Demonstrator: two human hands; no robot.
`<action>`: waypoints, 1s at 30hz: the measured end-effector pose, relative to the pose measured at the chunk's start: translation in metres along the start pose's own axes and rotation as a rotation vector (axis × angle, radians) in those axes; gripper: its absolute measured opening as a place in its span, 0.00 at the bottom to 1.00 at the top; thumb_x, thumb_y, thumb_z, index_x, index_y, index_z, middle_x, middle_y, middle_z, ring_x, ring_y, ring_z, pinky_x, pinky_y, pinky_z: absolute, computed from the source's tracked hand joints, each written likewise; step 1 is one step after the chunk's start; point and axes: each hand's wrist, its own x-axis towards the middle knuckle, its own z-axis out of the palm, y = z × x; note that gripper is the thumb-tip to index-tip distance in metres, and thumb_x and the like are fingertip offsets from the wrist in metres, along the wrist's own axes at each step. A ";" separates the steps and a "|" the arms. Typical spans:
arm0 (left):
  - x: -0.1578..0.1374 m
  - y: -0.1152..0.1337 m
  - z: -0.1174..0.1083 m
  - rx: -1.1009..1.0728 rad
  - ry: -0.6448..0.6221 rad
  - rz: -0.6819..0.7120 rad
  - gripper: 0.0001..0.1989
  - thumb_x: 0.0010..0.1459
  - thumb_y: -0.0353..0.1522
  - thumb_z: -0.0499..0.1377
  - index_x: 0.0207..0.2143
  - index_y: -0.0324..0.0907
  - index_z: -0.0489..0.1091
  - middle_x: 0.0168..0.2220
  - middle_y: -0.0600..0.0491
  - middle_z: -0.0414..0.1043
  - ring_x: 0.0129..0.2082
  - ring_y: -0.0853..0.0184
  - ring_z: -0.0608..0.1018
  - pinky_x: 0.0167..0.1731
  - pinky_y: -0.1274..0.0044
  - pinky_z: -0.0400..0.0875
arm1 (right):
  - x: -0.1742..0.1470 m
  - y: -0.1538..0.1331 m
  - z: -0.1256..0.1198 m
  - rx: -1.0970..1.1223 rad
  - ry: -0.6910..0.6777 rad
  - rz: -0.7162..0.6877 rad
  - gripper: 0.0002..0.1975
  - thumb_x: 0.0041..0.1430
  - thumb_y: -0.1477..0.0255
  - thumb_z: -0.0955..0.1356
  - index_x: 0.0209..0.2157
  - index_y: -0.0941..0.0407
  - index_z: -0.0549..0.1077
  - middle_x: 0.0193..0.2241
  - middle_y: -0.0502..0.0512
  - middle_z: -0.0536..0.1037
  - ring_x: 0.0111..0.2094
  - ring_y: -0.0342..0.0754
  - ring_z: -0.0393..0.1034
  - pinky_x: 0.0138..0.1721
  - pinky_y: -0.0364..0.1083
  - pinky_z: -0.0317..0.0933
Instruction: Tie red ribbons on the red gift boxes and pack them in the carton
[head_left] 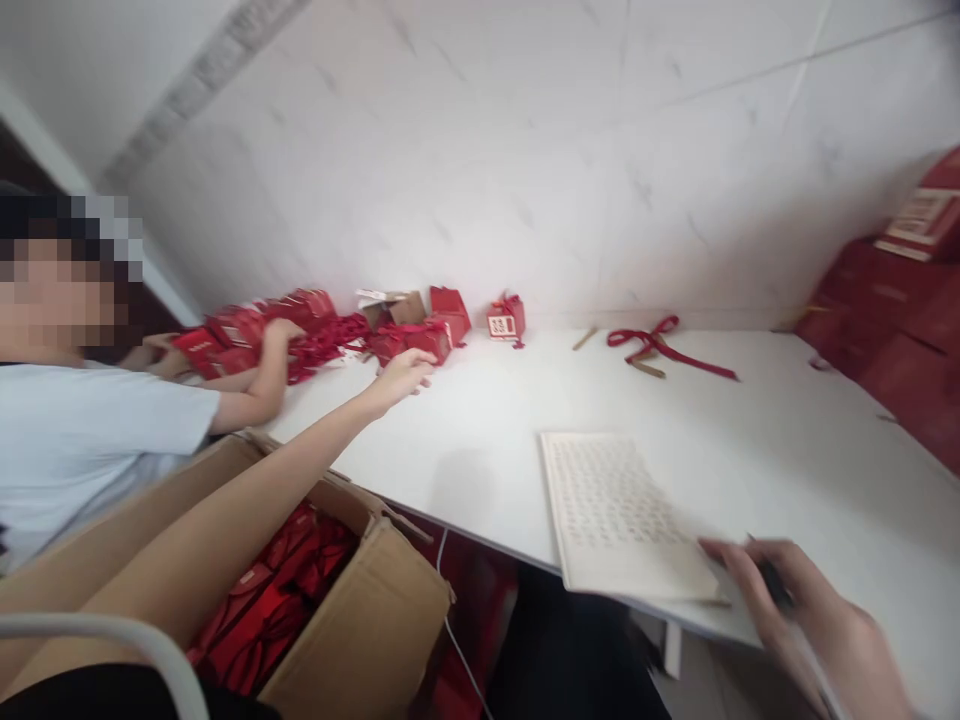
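Observation:
My left hand reaches across the table to small red gift boxes. Its fingers are loosely bent and apart at the front of the nearest box; whether they touch it I cannot tell. At the lower right, my right hand is closed around a pen with a dark grip and pale barrel. That hand is beside the bottom corner of a notebook, whose page carries rows of handwriting. A small red box with a white label stands upright by the wall.
A co-worker's arm lies among heaped red boxes at left. Below my left arm, an open carton holds more red boxes. Red ribbon lies near the wall. Large red boxes are stacked at right.

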 end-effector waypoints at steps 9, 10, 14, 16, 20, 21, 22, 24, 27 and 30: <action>-0.071 0.003 0.124 0.975 -0.899 1.114 0.26 0.56 0.38 0.57 0.57 0.43 0.59 0.59 0.44 0.57 0.60 0.57 0.59 0.57 0.67 0.52 | 0.005 -0.007 -0.007 0.301 0.025 0.214 0.19 0.60 0.52 0.59 0.31 0.54 0.62 0.22 0.49 0.69 0.24 0.46 0.64 0.28 0.45 0.60; -0.068 -0.002 0.127 0.973 -0.915 1.088 0.28 0.56 0.39 0.57 0.58 0.44 0.57 0.61 0.44 0.53 0.61 0.57 0.56 0.58 0.66 0.50 | 0.007 -0.010 -0.009 0.327 0.008 0.199 0.19 0.61 0.53 0.60 0.28 0.54 0.62 0.20 0.49 0.67 0.22 0.45 0.62 0.27 0.44 0.58; -0.053 -0.014 0.129 0.978 -0.938 0.931 0.34 0.54 0.45 0.57 0.61 0.46 0.53 0.65 0.45 0.44 0.64 0.55 0.49 0.59 0.65 0.48 | 0.017 -0.037 -0.002 0.411 -0.068 0.117 0.16 0.58 0.62 0.66 0.22 0.56 0.64 0.17 0.47 0.65 0.20 0.42 0.59 0.25 0.41 0.56; -0.051 -0.014 0.129 0.991 -0.967 0.846 0.37 0.53 0.47 0.56 0.62 0.46 0.50 0.65 0.44 0.40 0.64 0.54 0.47 0.59 0.64 0.47 | 0.022 -0.049 0.014 0.446 -0.119 0.126 0.13 0.54 0.65 0.68 0.23 0.56 0.65 0.19 0.48 0.66 0.21 0.42 0.60 0.25 0.41 0.55; -0.053 -0.010 0.131 1.019 -1.033 0.741 0.39 0.53 0.48 0.55 0.63 0.44 0.46 0.66 0.43 0.38 0.64 0.54 0.45 0.59 0.64 0.47 | 0.025 -0.052 0.043 0.420 -0.198 0.220 0.14 0.51 0.65 0.68 0.21 0.56 0.61 0.18 0.46 0.64 0.21 0.41 0.57 0.22 0.40 0.51; -0.054 -0.010 0.132 1.019 -1.039 0.736 0.39 0.53 0.48 0.55 0.63 0.44 0.46 0.66 0.44 0.38 0.65 0.54 0.45 0.59 0.65 0.47 | 0.024 -0.051 0.047 0.391 -0.200 0.251 0.16 0.51 0.65 0.68 0.19 0.56 0.58 0.16 0.45 0.61 0.20 0.40 0.54 0.22 0.40 0.49; -0.054 -0.010 0.133 1.019 -1.039 0.735 0.39 0.53 0.48 0.54 0.63 0.44 0.46 0.66 0.45 0.38 0.65 0.54 0.45 0.59 0.65 0.47 | 0.023 -0.049 0.048 0.363 -0.194 0.279 0.18 0.51 0.65 0.68 0.18 0.56 0.56 0.15 0.44 0.59 0.19 0.40 0.51 0.21 0.40 0.48; -0.053 -0.012 0.134 1.019 -1.035 0.739 0.39 0.53 0.49 0.54 0.63 0.45 0.46 0.66 0.45 0.38 0.64 0.55 0.45 0.59 0.65 0.48 | 0.020 -0.048 0.047 0.333 -0.167 0.309 0.19 0.52 0.67 0.66 0.16 0.56 0.53 0.14 0.44 0.54 0.19 0.39 0.47 0.21 0.40 0.45; -0.051 -0.014 0.136 1.016 -1.035 0.750 0.40 0.53 0.49 0.54 0.63 0.45 0.46 0.66 0.45 0.39 0.64 0.56 0.45 0.59 0.65 0.48 | 0.017 -0.048 0.044 0.297 -0.187 0.278 0.17 0.50 0.70 0.64 0.17 0.55 0.50 0.15 0.43 0.50 0.19 0.39 0.44 0.20 0.40 0.43; -0.050 -0.015 0.137 1.013 -1.032 0.756 0.40 0.52 0.50 0.54 0.63 0.46 0.46 0.66 0.45 0.39 0.64 0.56 0.45 0.59 0.65 0.49 | 0.016 -0.049 0.044 0.249 -0.233 0.236 0.16 0.49 0.71 0.63 0.17 0.55 0.49 0.15 0.43 0.49 0.19 0.39 0.43 0.19 0.40 0.41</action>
